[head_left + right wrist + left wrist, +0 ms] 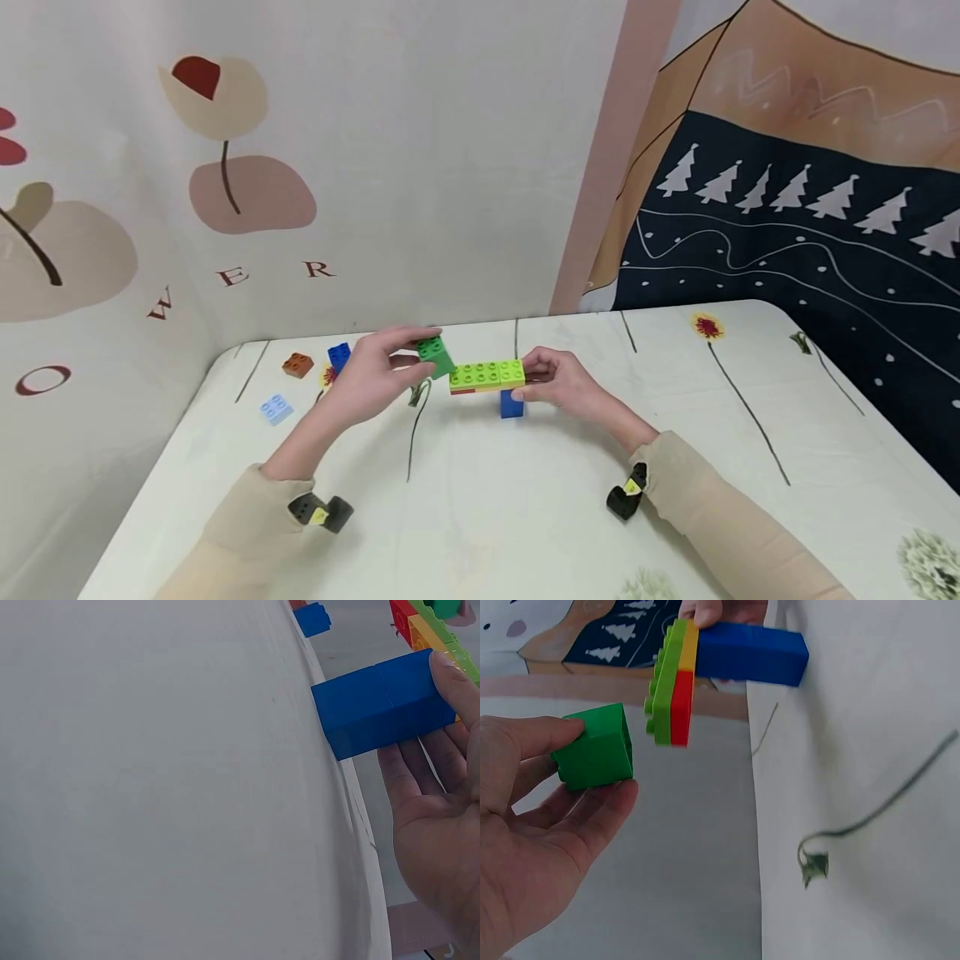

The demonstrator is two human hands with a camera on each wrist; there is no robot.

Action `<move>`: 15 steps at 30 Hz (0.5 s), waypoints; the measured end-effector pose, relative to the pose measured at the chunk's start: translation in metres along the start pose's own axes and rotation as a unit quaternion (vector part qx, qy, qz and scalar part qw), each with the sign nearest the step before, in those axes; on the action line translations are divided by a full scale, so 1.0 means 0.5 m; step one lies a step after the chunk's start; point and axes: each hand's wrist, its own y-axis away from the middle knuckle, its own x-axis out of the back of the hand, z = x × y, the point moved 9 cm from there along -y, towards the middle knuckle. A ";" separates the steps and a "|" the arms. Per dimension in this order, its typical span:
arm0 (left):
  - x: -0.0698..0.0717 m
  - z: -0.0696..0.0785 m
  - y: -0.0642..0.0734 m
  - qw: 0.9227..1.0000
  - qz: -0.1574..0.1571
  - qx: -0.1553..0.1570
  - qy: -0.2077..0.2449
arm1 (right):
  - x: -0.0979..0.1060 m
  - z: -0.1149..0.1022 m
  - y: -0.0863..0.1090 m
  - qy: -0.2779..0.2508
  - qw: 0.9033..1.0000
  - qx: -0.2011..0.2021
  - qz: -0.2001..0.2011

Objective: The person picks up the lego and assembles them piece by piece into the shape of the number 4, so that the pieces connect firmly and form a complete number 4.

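Observation:
My left hand (372, 375) pinches a green toy building brick (596, 748) between thumb and fingers, its hollow underside partly showing in the left wrist view. Just right of it, apart from the brick, stands an assembly of joined bricks: lime-green bricks (483, 374) on top, a red brick (681, 709) and yellow brick (689, 649) beneath, and a column of two blue bricks (386, 703) below one end. My right hand (564, 382) grips the assembly at that end, thumb on the upper blue brick. The red end sticks out unsupported toward the left hand.
On the table (480, 517), at the back left, lie an orange-brown brick (297, 365), a light-blue brick (276, 409) and a dark-blue brick (339, 357), the last partly behind the left hand. A printed curtain (420, 167) hangs behind the table's back edge.

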 end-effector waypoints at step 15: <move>-0.100 0.070 -0.051 0.997 -0.028 -0.070 0.021 | -0.001 0.002 0.000 -0.002 1.000 0.002 -0.009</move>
